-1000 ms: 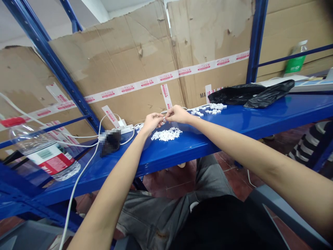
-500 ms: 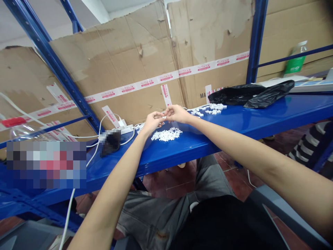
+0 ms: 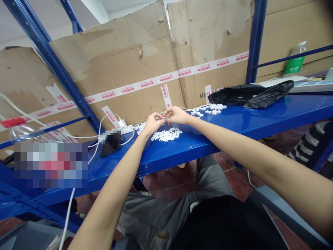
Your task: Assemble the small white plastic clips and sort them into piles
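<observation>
Hovering two hands [image 3: 154,124] [image 3: 176,115] above one pile [image 3: 166,135]

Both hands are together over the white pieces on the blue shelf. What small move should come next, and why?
Probably hold the pinch steady and finish with what the fingers have before reaching for more: the left hand and right hand meet just above the pile of small white plastic pieces. What they hold is too small to make out.

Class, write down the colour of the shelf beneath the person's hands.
The shelf is glossy blue, and it shows clearly in the head view.
</observation>
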The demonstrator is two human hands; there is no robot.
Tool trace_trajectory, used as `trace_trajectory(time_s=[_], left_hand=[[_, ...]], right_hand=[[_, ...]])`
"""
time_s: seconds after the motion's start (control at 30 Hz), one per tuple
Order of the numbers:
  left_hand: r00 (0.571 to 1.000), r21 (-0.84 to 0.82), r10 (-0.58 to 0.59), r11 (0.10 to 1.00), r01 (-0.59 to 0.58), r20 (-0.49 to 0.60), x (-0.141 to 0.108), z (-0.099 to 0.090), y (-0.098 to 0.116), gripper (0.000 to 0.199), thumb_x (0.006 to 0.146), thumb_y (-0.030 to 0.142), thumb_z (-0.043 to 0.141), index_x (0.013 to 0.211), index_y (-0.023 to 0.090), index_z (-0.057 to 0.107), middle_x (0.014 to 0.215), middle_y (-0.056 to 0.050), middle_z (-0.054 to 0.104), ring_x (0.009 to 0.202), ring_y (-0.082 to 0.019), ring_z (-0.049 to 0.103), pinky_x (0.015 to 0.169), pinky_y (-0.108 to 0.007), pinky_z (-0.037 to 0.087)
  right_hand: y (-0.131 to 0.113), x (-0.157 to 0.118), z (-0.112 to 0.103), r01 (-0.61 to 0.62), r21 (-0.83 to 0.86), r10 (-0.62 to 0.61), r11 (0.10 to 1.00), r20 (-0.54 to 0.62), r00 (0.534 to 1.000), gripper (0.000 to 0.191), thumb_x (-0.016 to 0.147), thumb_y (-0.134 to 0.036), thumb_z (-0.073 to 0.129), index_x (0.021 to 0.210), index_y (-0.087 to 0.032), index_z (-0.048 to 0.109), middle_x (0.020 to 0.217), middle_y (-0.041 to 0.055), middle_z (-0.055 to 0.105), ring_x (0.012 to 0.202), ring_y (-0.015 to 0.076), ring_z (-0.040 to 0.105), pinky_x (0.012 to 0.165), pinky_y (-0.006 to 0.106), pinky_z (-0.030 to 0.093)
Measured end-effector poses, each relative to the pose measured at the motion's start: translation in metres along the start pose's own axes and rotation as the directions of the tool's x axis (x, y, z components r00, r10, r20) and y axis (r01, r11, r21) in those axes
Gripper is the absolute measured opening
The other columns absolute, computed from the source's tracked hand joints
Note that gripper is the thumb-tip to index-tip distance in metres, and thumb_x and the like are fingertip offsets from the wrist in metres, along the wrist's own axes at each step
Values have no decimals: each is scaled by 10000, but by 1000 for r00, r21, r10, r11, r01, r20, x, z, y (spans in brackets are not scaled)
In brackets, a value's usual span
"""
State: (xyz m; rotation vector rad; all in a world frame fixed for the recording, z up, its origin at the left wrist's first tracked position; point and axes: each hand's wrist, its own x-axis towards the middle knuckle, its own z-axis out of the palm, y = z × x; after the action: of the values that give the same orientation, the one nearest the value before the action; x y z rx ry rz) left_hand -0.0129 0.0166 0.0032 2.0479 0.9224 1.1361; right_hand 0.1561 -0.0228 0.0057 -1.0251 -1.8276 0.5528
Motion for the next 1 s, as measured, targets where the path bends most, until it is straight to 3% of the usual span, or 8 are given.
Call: trace_trajectory(time_s=[0.23, 0.43, 1.0], left_hand=[[999, 4, 49, 999, -49, 1, 2, 2, -4, 348, 660, 65, 683, 907, 181, 467, 661, 45, 607, 506, -81, 492, 524, -210, 384], [995, 31, 86, 996, -88, 45, -1, 5, -3, 348, 653, 43, 660, 915, 184, 480, 654, 53, 580, 517, -86, 482, 521, -208, 365], [991, 4, 104, 995, -105, 87, -1, 5, -6, 367, 656, 64, 679, 933, 189, 474, 618, 53, 582, 521, -95, 488, 536, -206, 350]], right_hand=[[0, 0, 1, 4, -26, -4, 1000, -1, 1000, 225, 724, -3, 634, 930, -85, 676, 664, 41, 692, 576, 132, 643, 576, 244, 527], [-3, -4, -1, -5, -136, 9, 991, 27, 1000, 100, 747, -45, 643, 775, -85, 731, 626, 54, 690, 568, 138, 648, 562, 239, 515], [-5, -3, -2, -38, -164, 46, 986, 45, 998, 141, 773, -21, 633, 688, -101, 711, 589, 45, 686, 550, 138, 662, 577, 248, 535]])
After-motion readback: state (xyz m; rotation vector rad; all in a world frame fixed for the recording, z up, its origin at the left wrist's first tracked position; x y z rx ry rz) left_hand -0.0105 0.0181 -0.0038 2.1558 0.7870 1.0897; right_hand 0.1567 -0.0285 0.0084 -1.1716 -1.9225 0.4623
